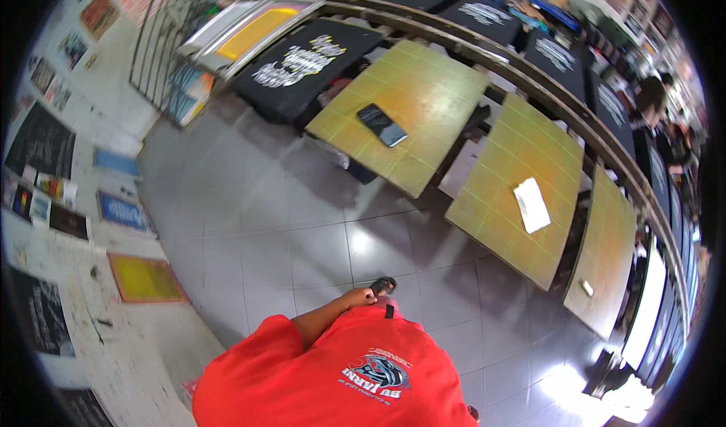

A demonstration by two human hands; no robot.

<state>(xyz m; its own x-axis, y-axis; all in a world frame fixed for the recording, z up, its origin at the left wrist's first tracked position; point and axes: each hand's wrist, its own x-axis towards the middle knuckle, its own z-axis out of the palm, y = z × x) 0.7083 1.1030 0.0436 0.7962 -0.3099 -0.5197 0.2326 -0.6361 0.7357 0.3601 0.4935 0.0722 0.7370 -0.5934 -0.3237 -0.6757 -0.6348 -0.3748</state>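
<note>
Across the room spreads a smooth grey tiled floor [265, 215]. Above it shows the person's red fabric T-shirt [318, 374]. Past that, a left board [431, 98] and a right board [522, 155], both flat, rectangular, yellow-green and orange-stained, run from upper right to lower left. On the right one lies a white sheet [532, 204]. On the left one rests a slim black smartphone [382, 124], round-cornered, its long axis slanting upper left to lower right. The left hand [359, 298] curls near the shirt's hem, around what I cannot tell; the right hand is out of sight.
</note>
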